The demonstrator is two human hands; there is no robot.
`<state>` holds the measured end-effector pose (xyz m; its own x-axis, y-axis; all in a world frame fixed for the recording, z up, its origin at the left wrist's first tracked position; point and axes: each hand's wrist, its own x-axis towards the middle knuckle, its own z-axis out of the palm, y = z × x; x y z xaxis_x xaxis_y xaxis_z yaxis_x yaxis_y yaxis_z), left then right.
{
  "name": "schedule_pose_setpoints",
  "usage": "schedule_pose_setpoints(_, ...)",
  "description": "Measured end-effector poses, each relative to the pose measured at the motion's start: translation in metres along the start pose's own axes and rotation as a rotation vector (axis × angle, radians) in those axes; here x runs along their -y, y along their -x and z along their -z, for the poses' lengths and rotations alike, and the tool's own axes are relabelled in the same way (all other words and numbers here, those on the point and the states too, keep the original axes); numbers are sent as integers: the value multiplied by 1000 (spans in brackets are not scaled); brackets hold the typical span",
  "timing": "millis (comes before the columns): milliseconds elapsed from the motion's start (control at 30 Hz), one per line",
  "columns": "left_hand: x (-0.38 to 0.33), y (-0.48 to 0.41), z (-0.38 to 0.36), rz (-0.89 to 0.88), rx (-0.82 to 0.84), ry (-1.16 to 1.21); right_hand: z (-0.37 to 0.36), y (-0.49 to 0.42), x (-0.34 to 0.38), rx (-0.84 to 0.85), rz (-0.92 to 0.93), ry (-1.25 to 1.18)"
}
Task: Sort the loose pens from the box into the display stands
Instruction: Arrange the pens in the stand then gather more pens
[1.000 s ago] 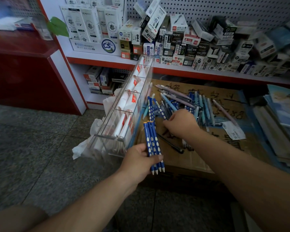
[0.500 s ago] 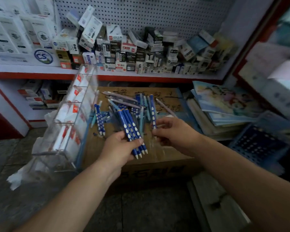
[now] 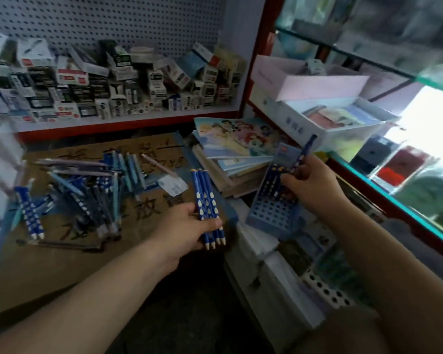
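Pinching one pen [image 3: 303, 152], the right hand [image 3: 315, 185] needed a free hole in the stand [image 3: 274, 213], tip down; the left hand [image 3: 184, 228] gripped spares [image 3: 206, 200].

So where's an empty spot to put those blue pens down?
The near strip of the cardboard box is bare, between the pen pile and its front edge. A smaller gap lies between that pile and the left hand gripping the blue pens. Crowded: the pile itself, the book stack, the shelf of small boxes.
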<state>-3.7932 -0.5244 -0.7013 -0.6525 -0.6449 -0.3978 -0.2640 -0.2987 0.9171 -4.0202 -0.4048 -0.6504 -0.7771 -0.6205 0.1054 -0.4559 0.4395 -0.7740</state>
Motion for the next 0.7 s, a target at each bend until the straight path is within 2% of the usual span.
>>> schedule_pose_setpoints(167, -13, -26, -40, -30, 126, -105, 20, -20, -45, -123, -170, -153)
schedule_pose_setpoints(367, -9, -57, -70, -64, 196, -209, 20, -30, -59, -122, -128, -40)
schedule_pose_setpoints(700, 2, -78, -78, -10, 201, -194, 10, -46, -76, -58, -132, 113)
